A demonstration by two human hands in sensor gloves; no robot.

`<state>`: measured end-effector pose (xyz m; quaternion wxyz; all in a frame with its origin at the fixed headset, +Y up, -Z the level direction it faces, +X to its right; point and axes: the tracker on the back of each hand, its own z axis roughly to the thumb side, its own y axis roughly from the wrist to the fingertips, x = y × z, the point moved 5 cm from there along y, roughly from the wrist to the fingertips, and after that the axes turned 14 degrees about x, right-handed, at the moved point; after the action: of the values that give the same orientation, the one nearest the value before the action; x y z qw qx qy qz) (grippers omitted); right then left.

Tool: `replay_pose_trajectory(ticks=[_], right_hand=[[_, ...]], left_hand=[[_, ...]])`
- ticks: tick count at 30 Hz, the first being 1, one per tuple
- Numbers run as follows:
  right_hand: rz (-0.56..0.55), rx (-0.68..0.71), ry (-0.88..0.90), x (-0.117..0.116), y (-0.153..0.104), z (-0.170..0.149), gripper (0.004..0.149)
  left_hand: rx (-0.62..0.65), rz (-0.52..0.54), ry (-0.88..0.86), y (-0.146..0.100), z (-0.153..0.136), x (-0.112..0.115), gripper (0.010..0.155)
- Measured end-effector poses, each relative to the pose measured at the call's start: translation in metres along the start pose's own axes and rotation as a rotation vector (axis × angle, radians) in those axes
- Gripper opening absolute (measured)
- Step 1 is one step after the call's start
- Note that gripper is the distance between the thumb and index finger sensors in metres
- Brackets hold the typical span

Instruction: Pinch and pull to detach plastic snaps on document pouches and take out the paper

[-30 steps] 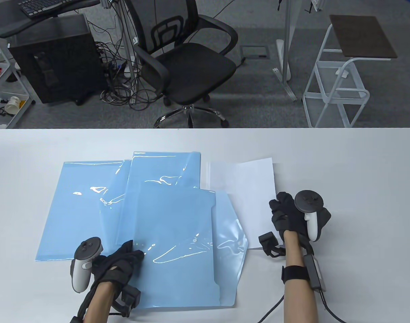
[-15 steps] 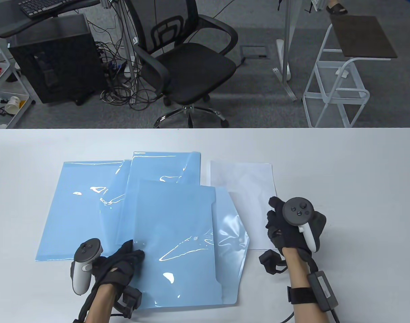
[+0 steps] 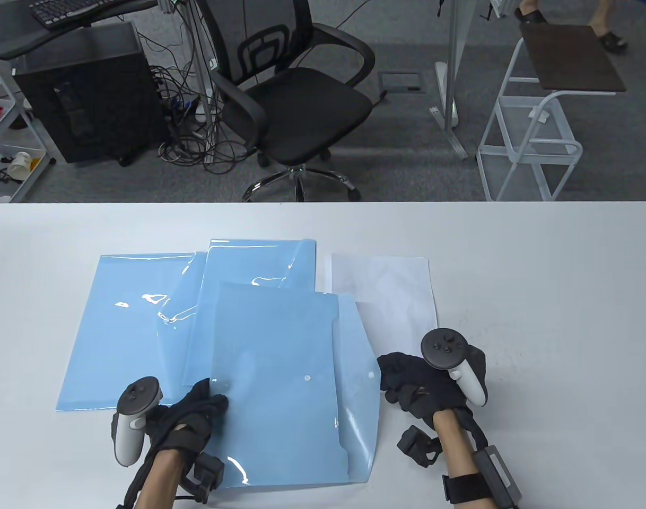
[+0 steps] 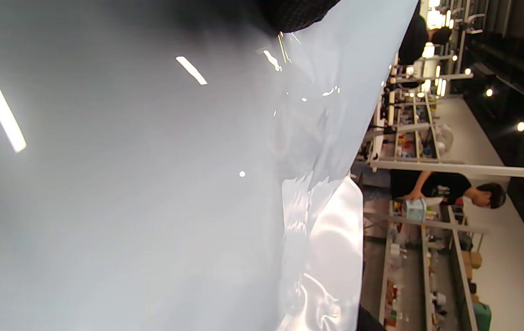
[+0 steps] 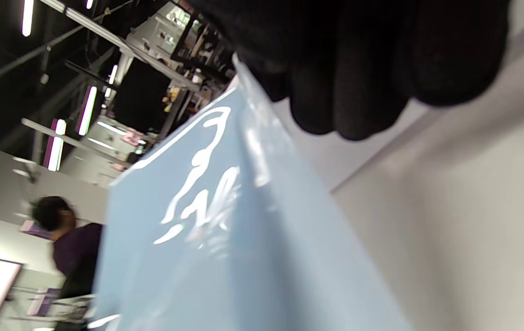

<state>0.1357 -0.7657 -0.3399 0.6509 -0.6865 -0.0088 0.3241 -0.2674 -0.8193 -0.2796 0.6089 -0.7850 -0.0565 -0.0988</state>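
Observation:
Nearest me on the table lies a blue document pouch, also seen in the left wrist view, with its flap out to the right. A white snap stud shows on its front. My right hand pinches the flap's tip; in the right wrist view its fingers grip the blue flap by the edge. My left hand rests flat on the pouch's left edge. A white sheet of paper lies flat beside the pouches on the right.
Two more blue pouches lie overlapped behind the front one. The white table stretches bare to the right. Beyond its far edge stand a black office chair and a white side cart.
My right hand left the white paper, which now lies flat, and moved down and left to the front pouch's flap tip. The flap has drawn in leftward. My left hand stayed put.

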Motion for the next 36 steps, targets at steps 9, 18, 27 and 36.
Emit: replay_pose_trajectory(ticks=[9,18,27,36], right_hand=[[0.078,0.06,-0.207,-0.037,0.005,0.034,0.056],[0.191,0.036,-0.59,-0.084,0.018,0.046,0.061],[0.254,0.018,-0.723,-0.117,0.034,0.046,0.065],[0.341,-0.01,-0.845,-0.145,0.043,0.04,0.067]], left_hand=[[-0.018,-0.004,0.047,0.002,-0.003,0.002,0.051],[-0.048,0.007,0.097,0.004,-0.008,0.002,0.051],[-0.069,0.019,0.137,0.006,-0.01,0.0,0.052],[-0.083,0.023,0.165,0.006,-0.01,0.001,0.052]])
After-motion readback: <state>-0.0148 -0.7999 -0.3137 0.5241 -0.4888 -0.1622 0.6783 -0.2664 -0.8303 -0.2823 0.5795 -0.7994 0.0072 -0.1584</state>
